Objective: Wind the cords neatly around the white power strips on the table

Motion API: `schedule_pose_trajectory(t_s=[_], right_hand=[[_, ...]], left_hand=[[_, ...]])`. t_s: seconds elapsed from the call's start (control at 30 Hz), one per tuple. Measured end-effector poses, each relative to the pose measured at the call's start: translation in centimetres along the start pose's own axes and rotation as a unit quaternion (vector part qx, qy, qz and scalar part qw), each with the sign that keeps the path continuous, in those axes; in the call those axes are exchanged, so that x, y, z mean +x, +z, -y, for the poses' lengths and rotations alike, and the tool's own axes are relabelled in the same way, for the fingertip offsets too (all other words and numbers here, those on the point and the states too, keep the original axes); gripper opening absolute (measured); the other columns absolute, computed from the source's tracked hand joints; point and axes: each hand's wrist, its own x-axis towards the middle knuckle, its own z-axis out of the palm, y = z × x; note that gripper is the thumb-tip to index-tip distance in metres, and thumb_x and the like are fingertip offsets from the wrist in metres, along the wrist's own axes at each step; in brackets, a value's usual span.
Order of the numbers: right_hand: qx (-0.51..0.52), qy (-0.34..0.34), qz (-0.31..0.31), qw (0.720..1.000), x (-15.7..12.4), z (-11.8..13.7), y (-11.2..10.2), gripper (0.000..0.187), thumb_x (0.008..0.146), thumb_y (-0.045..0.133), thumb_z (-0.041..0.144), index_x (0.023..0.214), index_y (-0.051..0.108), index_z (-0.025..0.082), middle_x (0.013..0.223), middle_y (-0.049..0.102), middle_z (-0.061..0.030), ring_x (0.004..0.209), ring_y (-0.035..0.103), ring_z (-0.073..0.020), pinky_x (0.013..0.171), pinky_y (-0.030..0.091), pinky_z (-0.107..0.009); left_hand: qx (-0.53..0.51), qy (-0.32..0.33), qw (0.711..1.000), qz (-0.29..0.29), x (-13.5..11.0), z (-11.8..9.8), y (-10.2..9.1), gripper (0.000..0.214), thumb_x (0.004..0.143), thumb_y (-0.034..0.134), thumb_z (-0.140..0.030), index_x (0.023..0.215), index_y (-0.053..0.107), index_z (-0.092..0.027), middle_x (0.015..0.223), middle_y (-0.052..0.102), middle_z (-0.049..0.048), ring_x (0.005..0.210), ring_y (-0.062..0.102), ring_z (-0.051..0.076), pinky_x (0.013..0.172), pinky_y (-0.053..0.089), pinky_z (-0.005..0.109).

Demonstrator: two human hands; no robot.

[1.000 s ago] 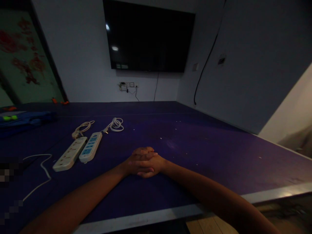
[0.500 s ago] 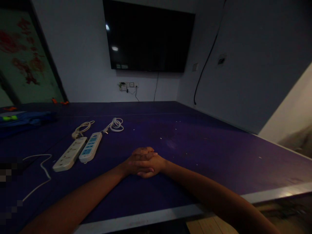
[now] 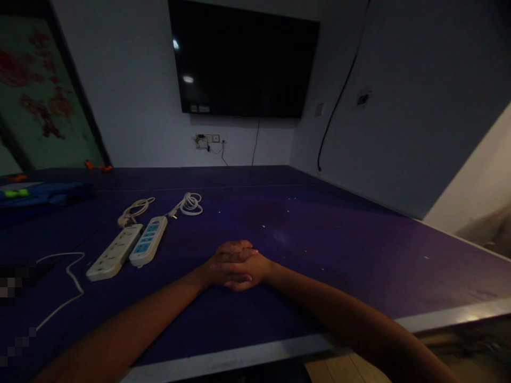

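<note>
My left hand (image 3: 215, 273) and my right hand (image 3: 255, 268) are clasped together on the purple tabletop (image 3: 319, 234), near its front edge. The right hand's fingers lie across the left, and no object shows between them. Parts of the left hand are hidden under the right. To the left of my hands, and apart from them, lie two power strips side by side: one with blue socket panels (image 3: 148, 242) and a plain white one (image 3: 115, 252). Behind each strip its cord is coiled, a white cord (image 3: 192, 204) and a cream cord (image 3: 139, 206).
A thin white cable (image 3: 75, 279) curves across the left of the table. Farther back lies blue cloth (image 3: 56, 194), with small orange items (image 3: 90, 165) beyond. A dark television (image 3: 247, 61) hangs above wall sockets (image 3: 209, 139). A black cable (image 3: 339, 98) runs down the right wall.
</note>
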Motion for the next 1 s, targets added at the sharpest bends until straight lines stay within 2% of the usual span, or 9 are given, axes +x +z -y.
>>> schedule_pose_trajectory(t_s=[0.2, 0.43, 0.57, 0.77, 1.0], right_hand=[[0.001, 0.017, 0.019, 1.0, -0.01, 0.14, -0.15, 0.049, 0.084, 0.045, 0.049, 0.119, 0.056, 0.017, 0.121, 0.056, -0.0106, 0.123, 0.042, -0.0241, 0.099, 0.037, -0.041], [-0.019, 0.024, 0.004, 1.0, 0.08, 0.17, -0.02, 0.048, 0.081, 0.046, 0.051, 0.115, 0.059, 0.021, 0.117, 0.06, -0.0073, 0.118, 0.046, -0.024, 0.098, 0.038, -0.039], [-0.026, 0.013, -0.004, 1.0, 0.18, 0.21, -0.18, 0.047, 0.081, 0.046, 0.05, 0.116, 0.059, 0.02, 0.117, 0.06, -0.0069, 0.12, 0.045, -0.0238, 0.097, 0.038, -0.038], [-0.019, -0.01, -0.033, 0.999, -0.03, 0.07, -0.08, 0.045, 0.084, 0.044, 0.048, 0.11, 0.063, 0.016, 0.11, 0.063, -0.0095, 0.116, 0.047, -0.0232, 0.097, 0.038, -0.038], [-0.023, -0.014, -0.031, 0.999, -0.18, -0.07, 0.22, 0.049, 0.086, 0.04, 0.048, 0.119, 0.057, 0.015, 0.117, 0.059, -0.0121, 0.12, 0.043, -0.0223, 0.096, 0.038, -0.04]], left_hand=[[0.068, -0.012, 0.998, -0.002, -0.13, 0.06, 0.22, 0.067, 0.079, 0.04, -0.056, 0.136, 0.039, -0.022, 0.128, 0.055, 0.0088, 0.12, 0.045, 0.026, 0.098, 0.037, 0.036], [0.087, -0.013, 0.996, 0.024, -0.3, -0.14, -0.14, 0.06, 0.08, 0.041, -0.053, 0.135, 0.041, -0.029, 0.13, 0.054, 0.0051, 0.123, 0.042, 0.023, 0.1, 0.033, 0.036], [0.099, -0.003, 0.995, 0.022, -0.19, -0.34, -0.45, 0.064, 0.081, 0.039, -0.054, 0.135, 0.042, -0.021, 0.128, 0.055, 0.0091, 0.124, 0.04, 0.024, 0.102, 0.032, 0.035], [0.119, -0.009, 0.993, 0.014, 0.08, -0.4, -0.47, 0.062, 0.081, 0.041, -0.055, 0.136, 0.041, -0.026, 0.127, 0.056, 0.0062, 0.121, 0.044, 0.023, 0.099, 0.035, 0.034], [0.115, -0.004, 0.993, 0.001, -0.01, -0.16, -0.17, 0.068, 0.079, 0.042, -0.057, 0.136, 0.04, -0.02, 0.126, 0.055, 0.008, 0.121, 0.045, 0.024, 0.102, 0.033, 0.031]])
